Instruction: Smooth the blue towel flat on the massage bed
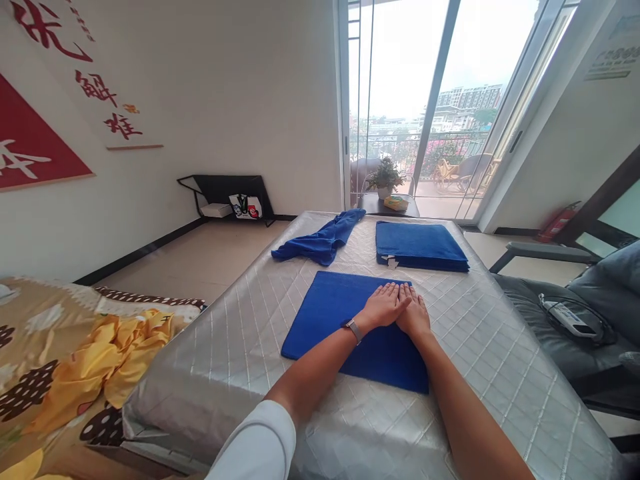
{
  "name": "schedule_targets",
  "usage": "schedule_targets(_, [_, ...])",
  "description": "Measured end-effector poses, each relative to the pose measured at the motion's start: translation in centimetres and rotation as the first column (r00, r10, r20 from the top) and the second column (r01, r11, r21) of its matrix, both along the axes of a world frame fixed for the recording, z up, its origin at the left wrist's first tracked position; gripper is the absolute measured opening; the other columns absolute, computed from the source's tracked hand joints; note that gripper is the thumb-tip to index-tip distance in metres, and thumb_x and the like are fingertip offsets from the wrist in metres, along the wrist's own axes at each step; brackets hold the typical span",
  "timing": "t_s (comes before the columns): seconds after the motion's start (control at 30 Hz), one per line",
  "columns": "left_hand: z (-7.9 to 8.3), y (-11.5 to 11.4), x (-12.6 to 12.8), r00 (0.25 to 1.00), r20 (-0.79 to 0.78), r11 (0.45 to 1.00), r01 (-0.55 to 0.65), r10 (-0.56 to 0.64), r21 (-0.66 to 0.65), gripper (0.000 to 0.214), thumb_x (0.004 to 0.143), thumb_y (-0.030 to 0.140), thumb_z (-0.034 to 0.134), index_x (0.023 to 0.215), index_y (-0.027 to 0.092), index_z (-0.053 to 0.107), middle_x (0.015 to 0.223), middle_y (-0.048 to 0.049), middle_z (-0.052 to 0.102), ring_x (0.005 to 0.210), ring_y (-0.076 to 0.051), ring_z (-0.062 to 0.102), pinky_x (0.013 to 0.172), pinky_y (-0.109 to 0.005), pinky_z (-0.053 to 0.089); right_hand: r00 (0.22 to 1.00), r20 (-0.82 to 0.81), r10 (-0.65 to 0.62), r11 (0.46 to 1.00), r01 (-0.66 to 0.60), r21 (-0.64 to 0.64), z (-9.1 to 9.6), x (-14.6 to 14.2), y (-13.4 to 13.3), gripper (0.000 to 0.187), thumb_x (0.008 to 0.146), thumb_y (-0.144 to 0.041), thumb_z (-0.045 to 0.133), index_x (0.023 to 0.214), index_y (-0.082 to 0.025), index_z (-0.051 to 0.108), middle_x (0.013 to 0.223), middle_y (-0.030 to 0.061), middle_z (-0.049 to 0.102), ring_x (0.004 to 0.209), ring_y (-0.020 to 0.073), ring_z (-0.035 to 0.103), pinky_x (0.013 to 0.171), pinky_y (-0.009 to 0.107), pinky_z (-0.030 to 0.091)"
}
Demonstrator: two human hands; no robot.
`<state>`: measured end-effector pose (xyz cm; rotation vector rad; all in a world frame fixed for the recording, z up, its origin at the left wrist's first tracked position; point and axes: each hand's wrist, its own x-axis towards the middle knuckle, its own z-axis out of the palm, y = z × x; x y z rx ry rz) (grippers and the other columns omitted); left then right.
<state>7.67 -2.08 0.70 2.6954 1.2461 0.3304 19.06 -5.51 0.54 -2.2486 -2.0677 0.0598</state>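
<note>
A blue cloth (325, 320), folded into a flat rectangle, lies on the silver quilted mattress (240, 333) in front of me. My left hand (385, 305) rests flat on its far right part, fingers stretched out. Right beside it, my right hand (414, 312) also presses flat near the cloth's right edge, and the two hands touch. Neither hand grasps anything. Beyond them sits a neat stack of folded blue cloths (420, 245) with a small white tag at its front. A crumpled blue cloth (325, 240) lies to the left of the stack.
Left of the mattress is patterned bedding (30, 360) with a yellow cloth (110, 353). A dark armchair (530, 300) on the right holds a power strip (570, 317). Behind the mattress, a small table (367, 205) bears a potted plant (385, 179), before a sliding glass door.
</note>
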Motion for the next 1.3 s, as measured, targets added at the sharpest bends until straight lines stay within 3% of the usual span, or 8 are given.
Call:
schedule_targets(0.13, [-0.9,1.7,-2.3,0.993,0.0,0.993,-0.116,0.117,0.03,0.079,0.101,0.059,0.003,0.154,0.008,0.032,0.16,-0.0129,0.031,0.15,-0.022,0.022,0.123,-0.039,0.016,0.998,-0.044,-0.041,0.999,0.041,0.002,-0.2,-0.1,0.4,0.063,0.101,-0.035,0.014,0.157,-0.007,0.024,0.165,0.0104,0.021,0.152,0.0205,0.015,0.122,0.039,0.013])
schedule_targets(0.27, [-1.0,3.0,-8.1,0.968,-0.039,0.969,-0.248,0.248,0.015,0.08,0.1,0.063,0.005,0.155,0.011,0.03,0.161,-0.0115,0.03,0.151,-0.022,0.021,0.124,-0.041,0.015,0.996,-0.07,-0.048,0.999,0.047,-0.004,-0.2,-0.3,0.6,0.066,0.101,-0.038,0.014,0.157,-0.005,0.022,0.165,0.0099,0.019,0.152,0.0204,0.014,0.123,0.04,0.011])
schedule_targets(0.4, [-0.9,4.0,-14.2,0.918,-0.077,0.921,-0.39,0.39,0.018,0.085,0.099,0.065,0.006,0.155,0.005,0.027,0.162,-0.0148,0.026,0.151,-0.025,0.019,0.124,-0.041,0.014,0.996,-0.077,-0.055,0.998,0.055,0.0,-0.1,-0.3,0.5,0.065,0.101,-0.038,0.014,0.157,-0.006,0.023,0.165,0.0084,0.02,0.152,0.02,0.014,0.123,0.039,0.011])
schedule_targets(0.53, [-1.1,4.3,-17.5,0.89,-0.091,0.894,-0.449,0.447,0.003,0.086,0.099,0.066,0.008,0.156,0.004,0.024,0.163,-0.0163,0.022,0.151,-0.026,0.017,0.123,-0.041,0.014,0.996,-0.059,-0.06,0.998,0.059,-0.011,0.0,-0.2,0.5,0.066,0.101,-0.038,0.013,0.157,-0.006,0.023,0.165,0.0071,0.02,0.152,0.0195,0.014,0.123,0.038,0.011])
schedule_targets(0.73, [-1.0,4.0,-17.5,0.893,-0.045,0.894,-0.448,0.447,0.003,0.083,0.099,0.066,0.013,0.157,0.006,0.023,0.162,-0.0164,0.024,0.151,-0.027,0.018,0.123,-0.044,0.017,0.998,-0.007,-0.059,0.998,0.059,-0.022,0.2,-0.3,0.4,0.066,0.101,-0.038,0.012,0.157,-0.006,0.023,0.165,0.0076,0.02,0.152,0.0197,0.014,0.123,0.037,0.012])
schedule_targets(1.0, [-1.2,4.1,-17.5,0.894,-0.004,0.894,-0.448,0.448,0.007,0.082,0.099,0.065,0.014,0.156,0.008,0.025,0.161,-0.0162,0.027,0.151,-0.028,0.02,0.122,-0.045,0.016,0.996,0.04,-0.084,0.99,0.088,-0.11,1.9,-0.5,1.7,0.064,0.099,-0.033,0.016,0.157,-0.005,0.024,0.165,0.0102,0.021,0.151,0.0212,0.018,0.122,0.042,0.015])
schedule_targets(1.13, [-1.3,4.2,-17.4,0.895,-0.002,0.895,-0.447,0.447,0.002,0.085,0.098,0.066,0.012,0.155,0.004,0.027,0.161,-0.0177,0.027,0.151,-0.028,0.02,0.123,-0.043,0.016,0.999,0.01,-0.049,0.999,0.049,-0.016,1.0,0.0,2.5,0.065,0.101,-0.038,0.015,0.156,-0.004,0.025,0.164,0.0111,0.022,0.151,0.0204,0.016,0.122,0.037,0.014])
schedule_targets(1.3, [-1.2,4.0,-17.4,0.894,-0.012,0.895,-0.447,0.447,0.019,0.086,0.098,0.067,0.012,0.155,0.006,0.028,0.161,-0.0161,0.028,0.151,-0.028,0.021,0.123,-0.044,0.016,0.999,-0.008,-0.035,0.999,0.035,0.004,-0.2,0.4,2.7,0.066,0.102,-0.041,0.015,0.156,-0.004,0.025,0.164,0.0111,0.022,0.151,0.0204,0.017,0.122,0.036,0.013])
